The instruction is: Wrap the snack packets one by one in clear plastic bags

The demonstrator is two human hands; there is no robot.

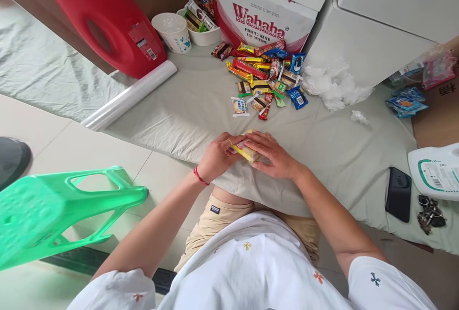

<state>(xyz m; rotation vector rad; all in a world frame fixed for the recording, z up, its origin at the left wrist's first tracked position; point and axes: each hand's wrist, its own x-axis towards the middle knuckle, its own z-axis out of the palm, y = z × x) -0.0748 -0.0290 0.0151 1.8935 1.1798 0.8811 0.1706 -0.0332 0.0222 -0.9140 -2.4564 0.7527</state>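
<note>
In front of my lap, at the near edge of the cloth, is a small yellow packet [246, 152] with see-through film around it. My left hand [219, 156] pinches its left end between thumb and fingers. From the other side, my right hand [274, 157] lays its fingers over the top, with the thumb at the near right edge. The fingers cover much of the packet. Farther off lies a pile of wrapped snacks [251, 73] in yellow, red and blue, with a few small wrapped biscuits [239, 105] at its near side.
A white paper tub [172, 32] and a snack-filled bowl [204, 37] stand beside a Wahaha carton [261, 13]. Left are a red jug [103, 18], a plastic film roll [131, 94] and a green stool [71, 204]. Right are crumpled bags [333, 83], a phone [398, 194] and keys [430, 213].
</note>
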